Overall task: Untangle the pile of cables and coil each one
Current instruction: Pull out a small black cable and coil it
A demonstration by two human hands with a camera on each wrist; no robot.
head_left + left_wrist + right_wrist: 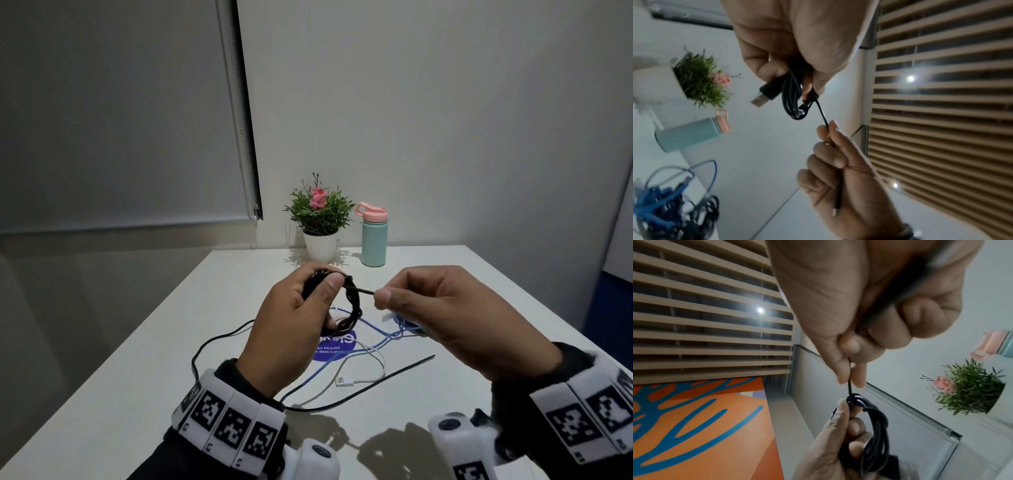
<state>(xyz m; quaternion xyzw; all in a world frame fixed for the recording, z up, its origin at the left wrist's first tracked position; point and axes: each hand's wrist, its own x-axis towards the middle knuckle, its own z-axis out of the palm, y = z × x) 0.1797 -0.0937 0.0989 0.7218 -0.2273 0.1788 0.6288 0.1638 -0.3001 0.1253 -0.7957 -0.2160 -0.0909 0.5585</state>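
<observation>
I have my left hand (291, 308) curled round a small coil of thin black cable (352, 308), thumb pressed on its top, holding it up above the white table (479, 308). From the left wrist view a black USB plug with a metal tip (764, 94) sticks out below my fingers. My right hand (455, 315) pinches the loose tail of the same cable between thumb and forefinger, just beside the coil, so a short taut stretch runs between my two hands; the rest of the tail runs back through my curled right palm.

Below my hands, on the table, lie the other cables: a light blue cable (376, 342), a white cable with a flat plug (346, 381), and a long black cable (394, 377) looping across a round purple sticker (337, 346). Toward the far edge stand a green plant with pink flowers in a white pot (320, 219) and a mint bottle with a pink lid (373, 236).
</observation>
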